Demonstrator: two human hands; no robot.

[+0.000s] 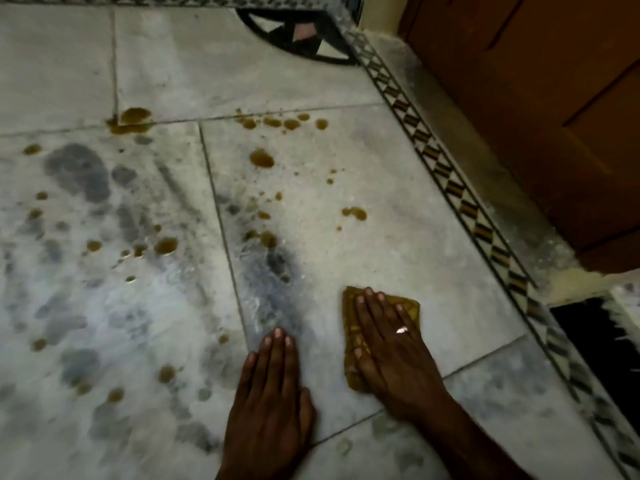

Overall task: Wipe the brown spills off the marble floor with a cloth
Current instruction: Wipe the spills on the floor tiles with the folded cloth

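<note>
Brown spills dot the white marble floor (pixel 398 244): a big puddle (pixel 131 120) on a tile joint at the upper left, a row of drops (pixel 282 123) further right, a round blot (pixel 261 158) below them, and several more drops (pixel 165 245) to the left. A folded yellow-brown cloth (pixel 353 318) lies flat on the floor at the lower middle. My right hand (pixel 391 351), with a ring, presses flat on top of the cloth. My left hand (pixel 270 396) rests palm-down on the bare floor just left of it, fingers together, holding nothing.
A patterned black-and-white inlay border (pixel 460 199) runs diagonally along the right. Beyond it stands a brown wooden door (pixel 540 109). A dark mat (pixel 595 341) lies at the lower right. A black inlay motif (pixel 298 32) is at the top. Grey wet smears (pixel 83 171) mark the left tiles.
</note>
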